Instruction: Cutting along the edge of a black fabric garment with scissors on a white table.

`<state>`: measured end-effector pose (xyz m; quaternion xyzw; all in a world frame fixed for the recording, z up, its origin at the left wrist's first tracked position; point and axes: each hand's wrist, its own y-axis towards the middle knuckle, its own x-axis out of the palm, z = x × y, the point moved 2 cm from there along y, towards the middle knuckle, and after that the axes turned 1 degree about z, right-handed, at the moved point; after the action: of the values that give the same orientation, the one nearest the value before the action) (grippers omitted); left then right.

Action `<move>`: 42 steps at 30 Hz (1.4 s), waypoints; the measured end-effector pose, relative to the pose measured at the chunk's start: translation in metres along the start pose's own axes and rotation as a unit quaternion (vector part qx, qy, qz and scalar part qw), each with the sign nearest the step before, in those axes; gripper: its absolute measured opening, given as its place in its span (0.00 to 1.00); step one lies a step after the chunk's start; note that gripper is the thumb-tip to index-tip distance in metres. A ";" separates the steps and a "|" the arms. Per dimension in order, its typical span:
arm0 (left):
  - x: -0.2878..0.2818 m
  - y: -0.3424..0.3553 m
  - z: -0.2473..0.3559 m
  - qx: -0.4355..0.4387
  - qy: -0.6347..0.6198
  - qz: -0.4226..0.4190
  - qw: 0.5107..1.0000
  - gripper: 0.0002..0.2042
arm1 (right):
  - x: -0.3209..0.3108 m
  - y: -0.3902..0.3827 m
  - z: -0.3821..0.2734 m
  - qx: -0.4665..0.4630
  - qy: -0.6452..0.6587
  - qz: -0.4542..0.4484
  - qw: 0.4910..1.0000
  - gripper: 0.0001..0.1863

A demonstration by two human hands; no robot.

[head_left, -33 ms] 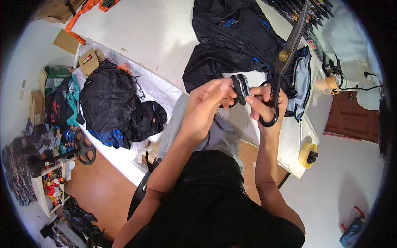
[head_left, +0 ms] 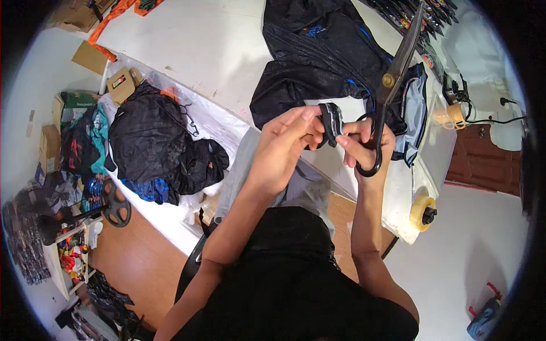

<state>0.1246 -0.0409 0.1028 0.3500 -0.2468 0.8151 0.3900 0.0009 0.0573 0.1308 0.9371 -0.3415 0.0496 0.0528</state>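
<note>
My left hand (head_left: 288, 136) pinches one side of a small black fabric strip (head_left: 331, 122) with pale lines along it. The fingers of my right hand (head_left: 367, 145) close on the other side of the strip. Large black-handled scissors (head_left: 388, 79) also hang in the right hand, a handle loop round the fingers and the blades pointing up and away. Behind both hands, a black garment with blue details (head_left: 318, 62) is spread on the white table (head_left: 199, 34). Part of the strip is hidden by my fingers.
A heap of dark garments (head_left: 153, 136) lies on the white surface at left, beside cardboard pieces (head_left: 122, 85). A tape roll (head_left: 422, 213) sits at the table's right edge. Cables (head_left: 489, 120) run at right. A black handwheel (head_left: 118, 203) stands at lower left.
Between the fingers, the black strip has shifted slightly and shows more of its pale lines. Both hands and the scissors stay almost in place.
</note>
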 end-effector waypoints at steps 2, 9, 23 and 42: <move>-0.002 0.005 -0.010 -0.008 -0.142 -0.014 0.990 0.08 | -0.002 -0.007 0.001 0.000 -0.006 -0.006 1.000 0.17; 0.000 0.006 -0.013 -0.006 -0.102 -0.021 0.995 0.13 | -0.008 -0.013 0.003 -0.003 -0.066 -0.024 0.998 0.17; 0.012 -0.010 0.006 0.166 0.076 -0.036 0.983 0.29 | -0.017 -0.028 -0.009 -0.001 -0.078 0.012 0.997 0.14; 0.023 -0.019 0.003 0.276 0.278 -0.046 0.919 0.27 | 0.023 -0.010 -0.034 -0.037 -0.023 0.098 0.994 0.16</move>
<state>0.1309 -0.0212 0.1247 0.2141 0.1221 0.8965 0.3681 0.0236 0.0549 0.1670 0.8974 -0.4344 0.0204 0.0748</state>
